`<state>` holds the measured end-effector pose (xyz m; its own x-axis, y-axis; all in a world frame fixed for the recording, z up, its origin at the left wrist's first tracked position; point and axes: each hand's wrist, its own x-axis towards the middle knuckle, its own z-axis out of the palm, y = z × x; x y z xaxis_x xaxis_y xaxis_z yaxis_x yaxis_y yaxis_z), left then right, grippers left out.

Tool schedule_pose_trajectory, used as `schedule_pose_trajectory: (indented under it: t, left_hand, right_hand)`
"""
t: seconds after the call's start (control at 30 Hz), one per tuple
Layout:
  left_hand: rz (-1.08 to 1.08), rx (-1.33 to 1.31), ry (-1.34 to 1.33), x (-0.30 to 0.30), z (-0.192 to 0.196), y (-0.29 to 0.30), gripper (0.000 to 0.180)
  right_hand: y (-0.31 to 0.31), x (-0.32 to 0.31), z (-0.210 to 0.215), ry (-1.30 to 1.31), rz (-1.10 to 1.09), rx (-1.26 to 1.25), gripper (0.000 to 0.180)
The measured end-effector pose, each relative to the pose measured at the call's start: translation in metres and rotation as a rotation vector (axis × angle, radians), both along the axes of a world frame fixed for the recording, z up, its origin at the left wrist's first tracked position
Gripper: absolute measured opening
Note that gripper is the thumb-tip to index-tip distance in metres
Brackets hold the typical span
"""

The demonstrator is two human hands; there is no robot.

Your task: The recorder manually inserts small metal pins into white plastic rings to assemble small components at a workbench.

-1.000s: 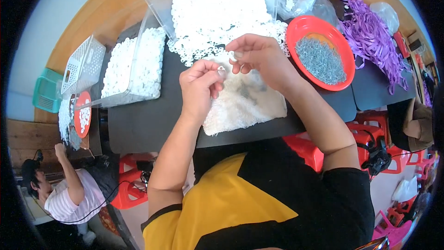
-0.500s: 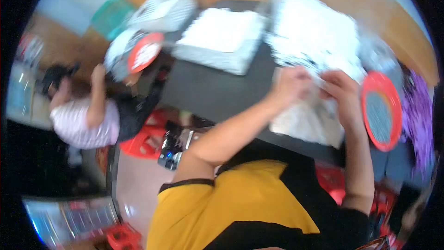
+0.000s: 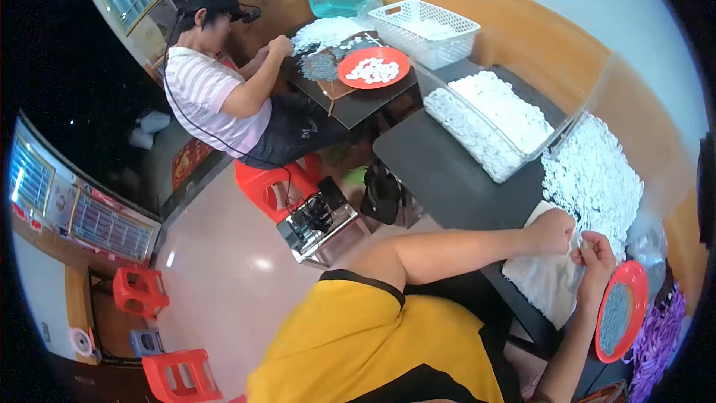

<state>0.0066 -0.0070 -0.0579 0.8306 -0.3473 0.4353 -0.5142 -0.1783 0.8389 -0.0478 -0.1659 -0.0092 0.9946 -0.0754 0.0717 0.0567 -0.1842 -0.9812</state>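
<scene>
My left hand [image 3: 553, 231] is closed, fingers curled, above the pale cloth [image 3: 538, 283] at the table's edge. Facing it, my right hand [image 3: 597, 255] pinches a small white piece [image 3: 576, 242] between thumb and fingers. What my left hand grips is hidden by its own fingers. Just beyond both hands spreads a heap of small white pieces [image 3: 608, 179]. Beside my right wrist lies a red plate [image 3: 640, 283] holding many tiny grey pieces.
A clear bin [image 3: 477, 134] full of white pieces stands on the dark table [image 3: 436, 179]. Purple strips [image 3: 660, 336] hang at right. Across the gap, a person [image 3: 224, 89] works beside another red plate [image 3: 406, 75] and a white basket [image 3: 447, 45]. Red stools [image 3: 179, 377] stand on the floor.
The view has swung left, so the table and my hands now appear farther right and lower. My hands stay close together over the cloth, and the picture is sharper.
</scene>
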Motion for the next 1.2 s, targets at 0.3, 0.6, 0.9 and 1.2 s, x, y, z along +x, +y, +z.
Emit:
schedule_pose_trajectory:
  t: [0.3,0.6,0.9,1.2]
  left_hand:
    - [-0.3,-0.288,0.557,-0.006,0.029,0.01,0.015]
    - [-0.347,-0.405,0.506,-0.004,0.021,0.004,0.015]
    - [-0.358,-0.448,0.574,-0.004,0.02,0.005,0.01]
    - [-0.294,-0.44,0.472,-0.005,0.024,0.006,0.009]
  right_hand:
    - [-0.005,0.001,0.002,0.053,0.07,0.138,0.018]
    - [-0.004,0.0,0.004,0.075,0.126,0.285,0.019]
    - [0.0,0.0,0.005,0.086,0.121,0.297,0.019]
    - [0.003,-0.003,0.008,0.043,0.137,0.267,0.025]
